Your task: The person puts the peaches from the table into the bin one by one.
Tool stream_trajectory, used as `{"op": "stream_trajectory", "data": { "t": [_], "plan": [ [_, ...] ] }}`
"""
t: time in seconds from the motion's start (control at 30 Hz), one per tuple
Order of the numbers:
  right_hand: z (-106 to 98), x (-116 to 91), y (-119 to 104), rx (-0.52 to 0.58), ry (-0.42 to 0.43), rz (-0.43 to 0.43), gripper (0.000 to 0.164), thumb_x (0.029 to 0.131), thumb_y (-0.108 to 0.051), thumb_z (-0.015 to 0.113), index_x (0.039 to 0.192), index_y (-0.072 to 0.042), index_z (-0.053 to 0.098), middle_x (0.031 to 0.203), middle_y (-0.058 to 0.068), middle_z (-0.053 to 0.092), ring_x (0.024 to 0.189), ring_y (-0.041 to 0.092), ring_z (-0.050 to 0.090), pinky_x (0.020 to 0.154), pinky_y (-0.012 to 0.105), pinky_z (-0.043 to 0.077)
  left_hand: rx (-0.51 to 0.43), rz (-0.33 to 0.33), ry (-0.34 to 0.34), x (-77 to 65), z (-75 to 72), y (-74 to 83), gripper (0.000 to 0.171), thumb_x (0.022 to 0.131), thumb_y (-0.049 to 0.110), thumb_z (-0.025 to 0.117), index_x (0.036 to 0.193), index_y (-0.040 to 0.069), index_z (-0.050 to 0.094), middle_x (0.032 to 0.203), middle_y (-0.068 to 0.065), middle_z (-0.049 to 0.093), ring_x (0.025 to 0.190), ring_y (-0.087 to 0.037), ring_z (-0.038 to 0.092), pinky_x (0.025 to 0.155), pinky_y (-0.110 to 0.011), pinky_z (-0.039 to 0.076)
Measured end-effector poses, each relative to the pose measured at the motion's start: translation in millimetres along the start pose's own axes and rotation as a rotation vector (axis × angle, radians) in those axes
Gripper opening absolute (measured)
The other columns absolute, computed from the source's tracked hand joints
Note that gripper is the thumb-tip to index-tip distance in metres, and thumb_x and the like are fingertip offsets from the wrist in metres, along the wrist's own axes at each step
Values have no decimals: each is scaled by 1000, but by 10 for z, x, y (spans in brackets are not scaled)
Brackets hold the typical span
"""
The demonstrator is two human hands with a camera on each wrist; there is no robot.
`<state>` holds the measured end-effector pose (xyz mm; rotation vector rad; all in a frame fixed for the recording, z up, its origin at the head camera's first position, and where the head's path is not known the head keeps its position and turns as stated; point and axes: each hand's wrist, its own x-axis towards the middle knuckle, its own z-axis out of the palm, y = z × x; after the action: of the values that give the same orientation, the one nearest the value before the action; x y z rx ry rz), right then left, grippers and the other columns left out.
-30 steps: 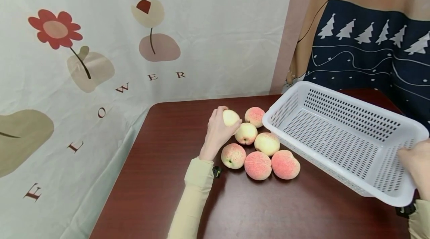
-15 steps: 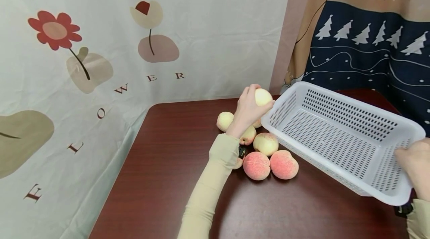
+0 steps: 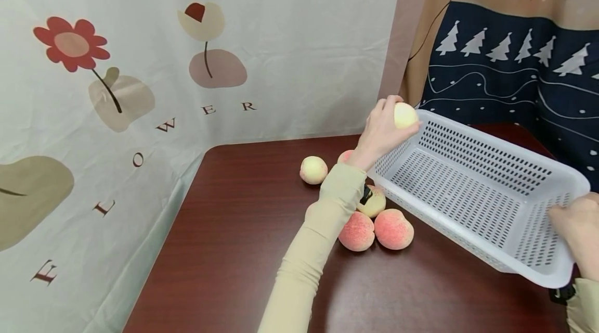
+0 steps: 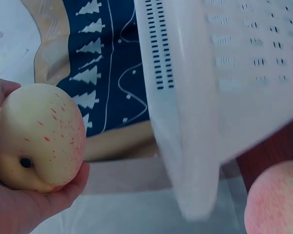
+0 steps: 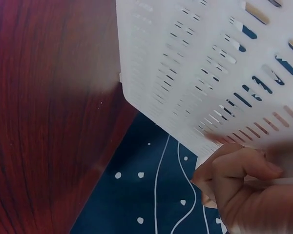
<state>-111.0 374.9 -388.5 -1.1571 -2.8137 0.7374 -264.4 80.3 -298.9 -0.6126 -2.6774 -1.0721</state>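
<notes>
My left hand (image 3: 381, 130) holds a pale yellow peach (image 3: 404, 115) near the far left corner of a white plastic basket (image 3: 472, 203). In the left wrist view, thumb and fingers curl round this peach (image 4: 39, 136), whose skin has red flecks and a dark stem hollow. My right hand (image 3: 577, 226) grips the basket's right end; in the right wrist view its fingers (image 5: 239, 168) bend over the rim. No peach shows inside the perforated basket. Left of it on the table lie several peaches, among them a pale one (image 3: 313, 170) and a pinkish-red one (image 3: 394, 229); my left forearm partly covers others.
The dark red wooden table (image 3: 224, 250) lies under the peaches and basket. Behind it hangs a white curtain (image 3: 299, 62) with flower prints, and a navy cloth (image 3: 491, 78) with white trees at the back right.
My left hand has lifted a pale peach from among the others and carried it right and away to the basket's far left corner. My right hand keeps its grip on the basket.
</notes>
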Motion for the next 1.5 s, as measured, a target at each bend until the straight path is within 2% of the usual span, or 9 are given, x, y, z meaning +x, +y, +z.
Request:
{"op": "stream_trajectory", "data": {
  "t": [0.2,0.47,0.67,0.87,1.03,1.1,1.2,1.33,1.5],
  "plan": [
    [0,-12,-27,19,1,-6,65,82,-6,33,131,28,5,84,43,36,43,32,52,34,35,45,9,14,-47,106,131,152,54,76,45,66,122,25,45,114,5,51,92,-7,46,66,-19,43],
    [-12,-30,-22,9,20,-12,65,82,-6,33,130,28,7,84,43,36,42,33,53,34,35,46,64,50,-117,267,305,292,57,77,50,65,124,25,44,117,5,49,92,-6,45,67,-17,43],
    [-5,-25,-18,-37,4,-5,70,82,-8,33,133,27,1,90,44,34,46,34,54,36,35,46,86,82,-162,387,433,358,58,78,52,65,124,24,43,115,5,49,90,-5,46,68,-16,43],
    [0,-52,-32,-83,-20,15,72,81,-8,33,133,28,-3,95,46,34,51,37,56,38,35,47,135,68,-219,448,610,379,63,78,54,64,128,25,41,117,6,49,92,-3,46,72,-15,43],
    [-12,-62,-59,-107,-18,21,73,81,-8,33,133,27,-4,101,48,34,58,40,56,39,35,47,225,43,-274,482,756,358,66,77,55,65,130,27,38,118,8,48,97,-4,46,79,-16,44],
    [-8,-52,-54,-108,-13,19,74,80,-8,32,133,27,-6,104,49,34,59,41,56,38,35,46,264,30,-309,497,822,335,66,76,55,66,129,28,38,118,9,48,98,-4,46,81,-18,44],
    [-8,-45,-45,-114,-8,10,74,80,-8,32,132,28,-7,105,50,34,63,43,56,39,35,45,337,44,-373,513,911,287,67,73,55,69,126,27,39,116,9,50,96,-5,48,81,-18,45],
    [-13,-56,-69,-117,-11,7,73,82,-9,31,132,28,-7,102,48,33,60,42,56,39,36,46,432,82,-434,543,991,241,67,73,55,70,125,25,39,115,8,50,93,-4,50,82,-16,45],
    [9,-61,-69,-109,-14,24,73,82,-8,30,133,26,-8,103,49,33,56,39,55,38,35,46,502,56,-490,541,1067,282,74,74,54,70,132,28,32,125,11,45,102,-3,46,88,-16,43]
  ]
}}
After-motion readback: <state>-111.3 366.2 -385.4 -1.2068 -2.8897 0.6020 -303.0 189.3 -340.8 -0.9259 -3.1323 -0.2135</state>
